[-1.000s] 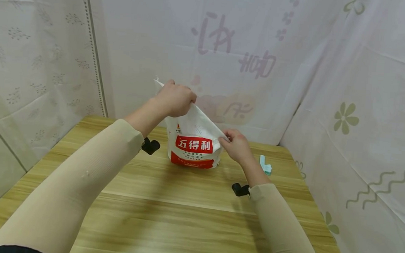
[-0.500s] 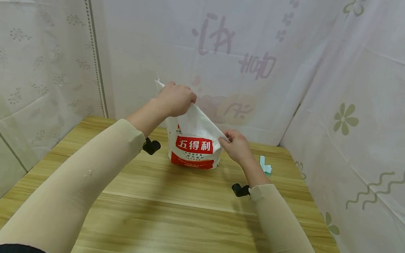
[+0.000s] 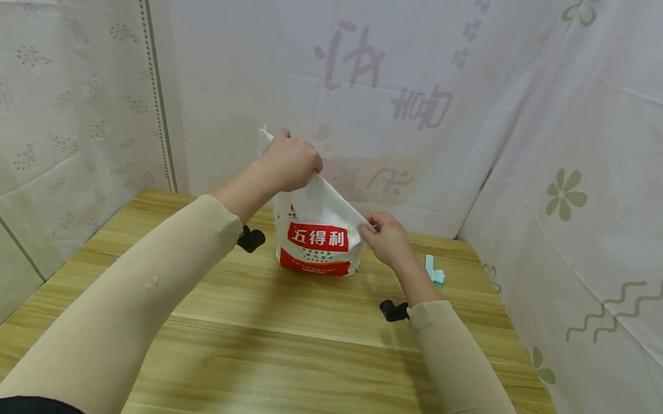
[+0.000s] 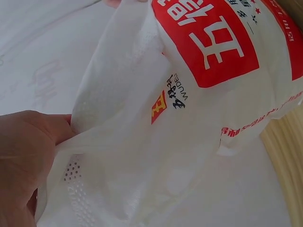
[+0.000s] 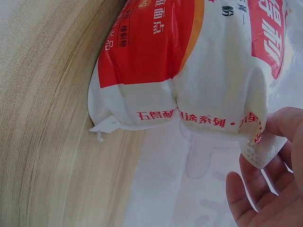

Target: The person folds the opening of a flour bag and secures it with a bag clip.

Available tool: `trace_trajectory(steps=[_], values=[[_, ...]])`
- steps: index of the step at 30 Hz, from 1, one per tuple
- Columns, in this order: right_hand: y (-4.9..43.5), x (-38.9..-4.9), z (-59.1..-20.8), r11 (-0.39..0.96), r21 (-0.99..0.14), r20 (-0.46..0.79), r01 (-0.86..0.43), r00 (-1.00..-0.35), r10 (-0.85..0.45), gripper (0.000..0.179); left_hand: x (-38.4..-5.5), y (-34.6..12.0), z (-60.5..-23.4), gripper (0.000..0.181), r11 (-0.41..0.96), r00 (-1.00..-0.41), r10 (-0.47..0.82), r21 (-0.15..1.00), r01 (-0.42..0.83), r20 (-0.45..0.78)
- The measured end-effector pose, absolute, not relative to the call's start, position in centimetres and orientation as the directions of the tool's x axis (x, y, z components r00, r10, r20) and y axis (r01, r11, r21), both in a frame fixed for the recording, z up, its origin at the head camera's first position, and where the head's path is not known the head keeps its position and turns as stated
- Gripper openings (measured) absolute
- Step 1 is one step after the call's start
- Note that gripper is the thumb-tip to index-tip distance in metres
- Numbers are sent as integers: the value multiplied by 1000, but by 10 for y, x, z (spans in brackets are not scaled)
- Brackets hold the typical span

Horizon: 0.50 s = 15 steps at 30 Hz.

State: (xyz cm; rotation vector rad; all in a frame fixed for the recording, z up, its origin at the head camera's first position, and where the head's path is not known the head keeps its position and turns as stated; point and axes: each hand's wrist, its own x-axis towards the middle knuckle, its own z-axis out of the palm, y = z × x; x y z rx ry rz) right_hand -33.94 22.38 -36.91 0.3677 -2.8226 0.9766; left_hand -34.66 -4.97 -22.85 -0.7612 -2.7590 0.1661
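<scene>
A white flour bag (image 3: pixel 318 238) with red printed panels stands on the wooden table, its top pulled into a slanting edge. My left hand (image 3: pixel 290 161) grips that top edge, high on the left. Lower down at the right corner, my right hand (image 3: pixel 386 239) pinches the bag between thumb and fingers. In the left wrist view, the left hand (image 4: pixel 28 161) bunches the thin upper part of the bag (image 4: pixel 142 142). The right wrist view has the right hand (image 5: pixel 274 170) holding the corner, with the bag's filled lower part (image 5: pixel 189 94) bulging beside it.
A small pale-green folded item (image 3: pixel 434 271) lies on the table (image 3: pixel 277 355), right of the bag. Printed curtains (image 3: pixel 232 68) hang behind the table and along both sides. A small black device sits at each wrist.
My left hand, with the bag's top edge in it, has shifted very slightly to the right. The right hand and the bag's base keep their place.
</scene>
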Motion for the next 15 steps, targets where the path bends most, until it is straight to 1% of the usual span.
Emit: trace_trajectory(steps=[3, 7, 10, 15], values=[[224, -339, -369, 762, -589, 202, -271, -962, -186, 24, -346, -51, -228, 33, 867, -840, 498, -143, 478, 214], [224, -340, -369, 763, -585, 210, -277, -960, -187, 24, -344, -52, -225, 41, 887, -870, 462, -81, 455, 175], [223, -340, -369, 760, -586, 215, -283, -958, -191, 23, -342, -52, -223, 39, 893, -877, 450, -96, 439, 169], [224, -339, -369, 758, -590, 214, -277, -959, -185, 23, -341, -52, -221, 32, 894, -873, 448, -126, 431, 192]])
